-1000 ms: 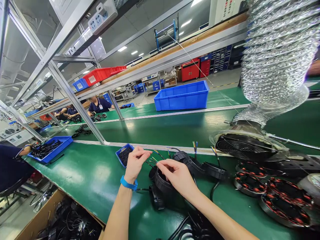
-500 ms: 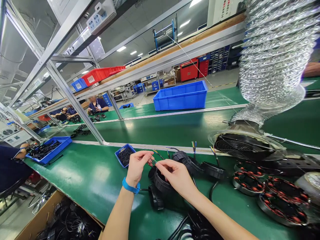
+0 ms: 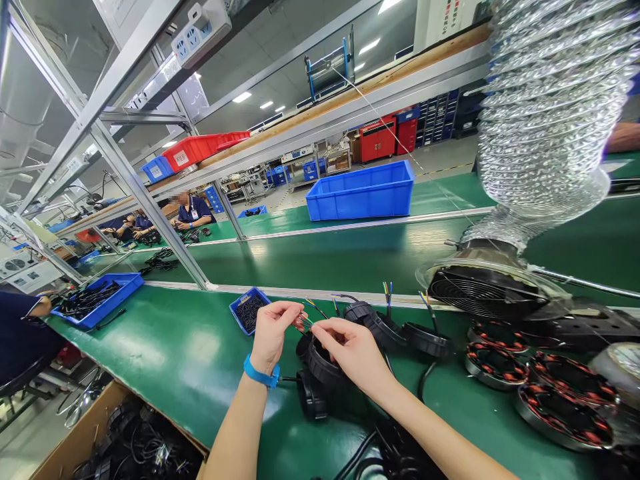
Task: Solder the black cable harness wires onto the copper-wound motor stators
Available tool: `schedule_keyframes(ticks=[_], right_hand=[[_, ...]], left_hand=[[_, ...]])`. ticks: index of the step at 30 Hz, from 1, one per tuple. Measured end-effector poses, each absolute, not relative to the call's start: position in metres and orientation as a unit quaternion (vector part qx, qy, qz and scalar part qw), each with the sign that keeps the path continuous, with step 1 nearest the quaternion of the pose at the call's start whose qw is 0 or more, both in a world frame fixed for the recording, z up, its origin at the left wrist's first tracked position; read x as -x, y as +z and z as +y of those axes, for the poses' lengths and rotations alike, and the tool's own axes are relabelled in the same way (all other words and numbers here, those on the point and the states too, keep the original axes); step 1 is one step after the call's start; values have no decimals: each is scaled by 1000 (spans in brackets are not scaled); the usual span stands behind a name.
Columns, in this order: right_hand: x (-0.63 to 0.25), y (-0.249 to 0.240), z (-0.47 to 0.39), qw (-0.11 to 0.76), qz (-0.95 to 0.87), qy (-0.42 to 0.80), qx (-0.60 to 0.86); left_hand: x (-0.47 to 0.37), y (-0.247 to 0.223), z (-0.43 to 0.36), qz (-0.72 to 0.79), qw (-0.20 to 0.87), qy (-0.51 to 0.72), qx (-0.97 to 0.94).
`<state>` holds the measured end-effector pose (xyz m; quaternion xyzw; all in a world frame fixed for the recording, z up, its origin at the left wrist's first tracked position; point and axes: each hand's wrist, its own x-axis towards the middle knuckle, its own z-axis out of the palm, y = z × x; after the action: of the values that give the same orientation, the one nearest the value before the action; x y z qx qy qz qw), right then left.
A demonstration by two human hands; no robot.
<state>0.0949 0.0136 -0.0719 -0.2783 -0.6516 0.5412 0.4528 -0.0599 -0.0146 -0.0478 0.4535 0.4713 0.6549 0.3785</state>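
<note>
My left hand (image 3: 273,331), with a blue band at the wrist, is closed in a pinch on thin wires (image 3: 305,323). Opposite it, my right hand (image 3: 353,348) pinches the same wires, its fingertips almost touching the left ones. The wires come up over a round black plastic housing (image 3: 323,365), partly hidden under my right hand. Another black part (image 3: 311,395) lies against it on the near side. Behind my hands stand more black housings (image 3: 425,340), with coloured wire ends (image 3: 388,293) sticking up.
Left of my hands sits a small blue bin (image 3: 249,312) of black pieces. Wound copper stators (image 3: 565,417) lie at right below a fume hood (image 3: 493,287). A large blue crate (image 3: 360,192) stands across the bench. A cardboard box (image 3: 75,440) is at lower left.
My hands stay almost in place, still pinching the wires. In the background, a seated co-worker's arms have shifted slightly.
</note>
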Motion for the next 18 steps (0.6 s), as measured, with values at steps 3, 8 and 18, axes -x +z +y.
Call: schedule_keyframes(ticks=[3, 8, 18], right_hand=[[-95, -72, 13, 453, -651, 541, 279], [-96, -71, 13, 455, -655, 537, 275], [-96, -70, 15, 464, -654, 529, 279]], left_hand=[[61, -48, -14, 471, 374, 657, -453], [61, -48, -15, 470, 387, 636, -473], [61, -38, -23, 486, 271, 535, -636]])
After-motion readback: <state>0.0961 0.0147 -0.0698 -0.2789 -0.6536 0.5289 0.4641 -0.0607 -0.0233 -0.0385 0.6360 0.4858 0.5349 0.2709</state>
